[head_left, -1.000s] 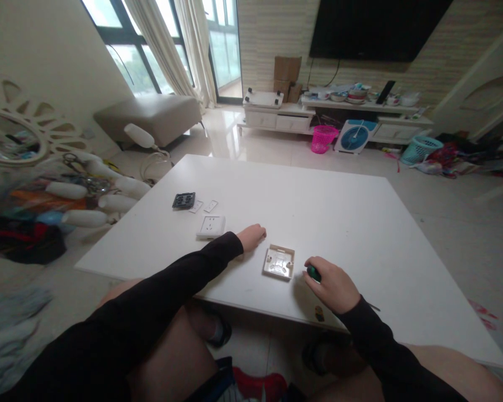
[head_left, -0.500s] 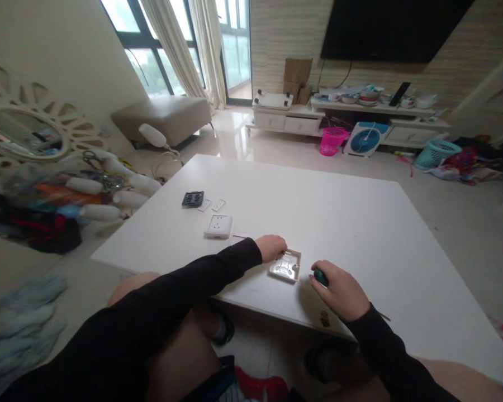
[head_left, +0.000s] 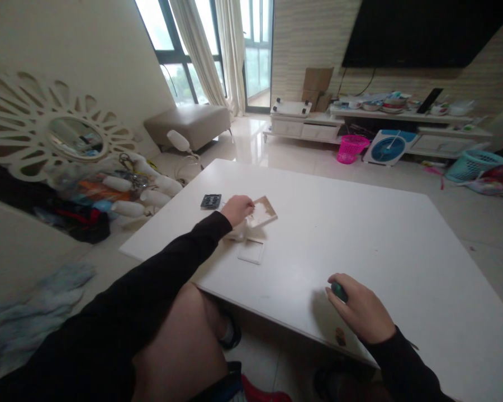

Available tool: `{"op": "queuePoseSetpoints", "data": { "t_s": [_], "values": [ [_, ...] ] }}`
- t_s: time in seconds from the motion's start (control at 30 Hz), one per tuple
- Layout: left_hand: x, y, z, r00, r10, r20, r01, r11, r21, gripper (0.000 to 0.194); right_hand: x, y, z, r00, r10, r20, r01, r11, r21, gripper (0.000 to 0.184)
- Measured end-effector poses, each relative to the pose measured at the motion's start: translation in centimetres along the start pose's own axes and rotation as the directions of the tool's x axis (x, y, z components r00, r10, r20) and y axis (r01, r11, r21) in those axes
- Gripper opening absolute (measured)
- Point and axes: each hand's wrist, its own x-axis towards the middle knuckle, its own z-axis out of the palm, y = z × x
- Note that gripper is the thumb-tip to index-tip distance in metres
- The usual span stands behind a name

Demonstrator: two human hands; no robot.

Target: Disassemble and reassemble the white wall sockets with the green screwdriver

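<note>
My left hand (head_left: 237, 210) is closed on the edge of a shallow white socket box (head_left: 271, 218), which is tilted above the left part of the table. Just below that hand lies a thin white square frame (head_left: 251, 260). The white wall socket (head_left: 236, 233) is mostly hidden behind my left hand and blurred. A dark square socket insert (head_left: 210, 201) rests farther left. My right hand (head_left: 362, 308) is wrapped round the green handle of a screwdriver (head_left: 339, 292) over the front right of the table. Its thin shaft shows beyond my wrist.
The white table (head_left: 343, 223) spreads out before me. Near its front edge, by my right hand, are small brass-coloured pieces (head_left: 340, 336). A white lamp-like fixture and clutter lie on the floor to the left. A pink basket (head_left: 352, 149) and a blue fan (head_left: 388, 147) stand beyond.
My left hand has carried the white socket box up and left from the front middle of the table. The view has swung left. My right hand still grips the screwdriver.
</note>
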Motion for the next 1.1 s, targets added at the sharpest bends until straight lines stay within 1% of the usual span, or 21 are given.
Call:
{"op": "queuePoseSetpoints", "data": {
  "t_s": [0.07,0.1,0.17,0.23,0.27,0.33,0.4,0.5,0.63,0.7,0.83,0.9,1.0,1.1],
  "values": [
    [-0.7,-4.9,-2.1,0.983,-0.175,-0.059,0.177,0.984,0.031,0.022,0.0,-0.1,0.0,1.0,0.002,0.001,-0.002,1.0,0.002,0.024],
    [-1.4,-7.2,-2.7,0.963,-0.257,-0.082,0.261,0.964,0.043,0.023,0.0,-0.1,0.0,1.0,0.002,0.002,-0.002,1.0,0.002,0.025],
    [-3.1,-11.3,-3.3,0.912,-0.395,-0.11,0.402,0.913,0.06,0.023,-0.1,-0.2,-0.1,1.0,0.002,0.004,-0.002,1.0,0.002,0.025],
    [-4.9,-14.2,-2.8,0.867,-0.485,-0.112,0.494,0.867,0.069,0.022,-0.1,-0.3,-0.1,1.0,0.003,0.003,-0.003,1.0,0.005,0.026],
    [-5.6,-15.2,-2.4,0.851,-0.514,-0.11,0.523,0.85,0.07,0.021,-0.1,-0.4,-0.1,1.0,0.004,0.002,-0.004,1.0,0.008,0.026],
    [-6.7,-16.6,-1.1,0.816,-0.568,-0.106,0.576,0.815,0.069,0.021,-0.1,-0.3,0.0,1.0,0.005,0.005,-0.005,1.0,0.011,0.027],
    [-7.0,-17.3,0.3,0.792,-0.602,-0.098,0.609,0.791,0.06,0.021,0.0,-0.2,0.1,1.0,0.004,0.008,-0.004,1.0,0.008,0.028],
    [-6.8,-17.7,1.9,0.773,-0.628,-0.089,0.632,0.774,0.042,0.022,0.1,0.0,0.3,1.0,0.003,0.008,-0.003,1.0,0.012,0.029],
    [-6.3,-18.0,2.8,0.77,-0.63,-0.097,0.634,0.773,0.009,0.022,0.1,0.0,0.3,1.0,0.007,0.007,-0.007,1.0,0.021,0.029],
    [-6.1,-17.9,2.9,0.786,-0.607,-0.115,0.61,0.792,-0.011,0.02,0.1,-0.1,0.3,1.0,0.008,0.008,-0.008,1.0,0.021,0.029],
    [-5.7,-17.4,3.0,0.833,-0.531,-0.157,0.529,0.847,-0.058,0.013,0.1,-0.3,0.2,1.0,0.012,0.015,-0.012,1.0,0.012,0.029],
    [-5.6,-17.1,2.9,0.848,-0.501,-0.171,0.495,0.865,-0.083,0.013,0.1,-0.3,0.2,1.0,0.01,0.022,-0.01,1.0,0.006,0.03],
    [-5.6,-16.6,2.0,0.861,-0.46,-0.218,0.444,0.888,-0.118,0.023,0.0,-0.3,0.2,1.0,0.011,0.026,-0.011,1.0,0.005,0.031],
    [-6.0,-16.0,0.8,0.858,-0.423,-0.293,0.4,0.906,-0.137,0.032,0.0,-0.3,0.2,1.0,0.004,0.01,-0.004,1.0,0.013,0.031]
  ]
}}
